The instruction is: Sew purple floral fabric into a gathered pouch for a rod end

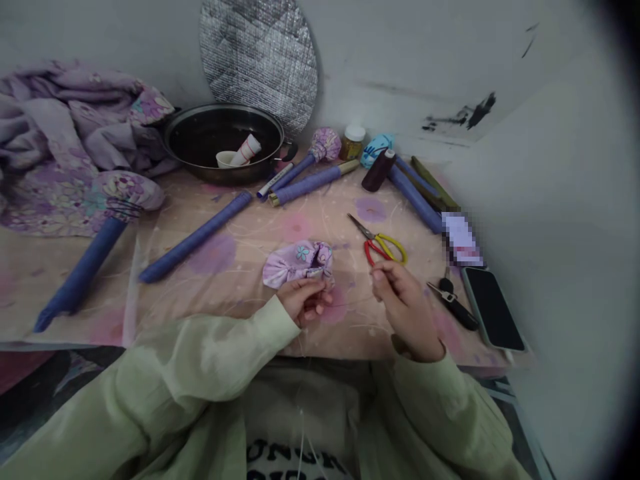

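My left hand [303,298] is closed on the edge of a gathered lilac floral fabric piece [295,262], puckered at its right end. To the right, my right hand [400,300] is raised with thumb and forefinger pinched together. What it pinches is too small to make out; a faint thin line seems to run between the two hands. Just beyond the right hand lies a pair of scissors [370,235] with one red and one yellow handle, blades pointing away to the left.
Blue-wrapped rods [195,238] lie about the table; one at left has a fabric-covered head [127,190]. A black pan [225,175] holds a small cup. Behind stand a jar [353,141] and a dark thread spool [379,171]. Keys [457,307] and a phone [494,308] lie at right.
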{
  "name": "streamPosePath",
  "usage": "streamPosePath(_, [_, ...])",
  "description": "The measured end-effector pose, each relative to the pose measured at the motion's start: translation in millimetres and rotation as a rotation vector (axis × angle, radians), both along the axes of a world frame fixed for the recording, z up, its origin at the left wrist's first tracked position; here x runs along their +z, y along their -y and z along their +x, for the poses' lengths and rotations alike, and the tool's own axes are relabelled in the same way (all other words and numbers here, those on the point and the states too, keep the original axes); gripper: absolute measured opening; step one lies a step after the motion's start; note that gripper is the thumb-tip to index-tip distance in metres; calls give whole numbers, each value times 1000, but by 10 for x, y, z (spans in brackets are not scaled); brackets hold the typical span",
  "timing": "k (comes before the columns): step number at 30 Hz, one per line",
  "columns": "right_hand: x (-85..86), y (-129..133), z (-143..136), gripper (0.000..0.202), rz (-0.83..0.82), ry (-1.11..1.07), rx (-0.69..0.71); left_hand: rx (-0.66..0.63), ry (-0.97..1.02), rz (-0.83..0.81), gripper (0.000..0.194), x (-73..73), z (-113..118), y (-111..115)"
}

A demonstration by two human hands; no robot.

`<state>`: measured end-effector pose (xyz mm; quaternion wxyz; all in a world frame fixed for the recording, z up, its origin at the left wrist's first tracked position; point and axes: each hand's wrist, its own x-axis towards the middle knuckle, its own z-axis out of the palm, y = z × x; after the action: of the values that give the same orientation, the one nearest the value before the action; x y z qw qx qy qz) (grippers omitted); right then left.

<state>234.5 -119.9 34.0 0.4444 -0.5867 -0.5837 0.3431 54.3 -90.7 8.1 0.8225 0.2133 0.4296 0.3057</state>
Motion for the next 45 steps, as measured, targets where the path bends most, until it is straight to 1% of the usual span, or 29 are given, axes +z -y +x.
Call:
streamPosePath(2, [18,-130,-99,12,65,160,102,-8,-63,47,17,15,-29,12])
streamPosePath(6, [-18,-314,-226,16,113,312,272,-41,-141,186,23,61,-92,42])
streamPosePath(10, [-103,-399,-266,17,180,437,391,-74,-193,291,30,61,-147,79])
streamPosePath(14, [-118,-435,-261,17,300,583,509,-74,-283,394,31,41,-185,117])
streamPosePath(18, [-96,-469,-243,20,312,662,570,-81,-375,476,27,42,-204,128])
streamPosePath(22, [-101,-510,-215,23,309,705,659,-68,-416,539,26,46,-212,91])
streamPosePath(26, [-109,-546,-165,25,332,732,726,-64,-414,562,27,61,-218,20])
streamPosePath(29, [-98,-567,-130,20,355,760,779,-65,-412,545,28,89,-218,-40])
streamPosePath(34, [-97,-605,-112,10,367,774,812,-66,-420,546,25,127,-214,-121])
streamPosePath(40, [-143,-650,-114,9,390,727,757,-50,-436,557,21,154,-212,-167])
streamPosePath(45, [-138,-654,-105,15,445,675,724,-51,-439,562,24,115,-234,-192])
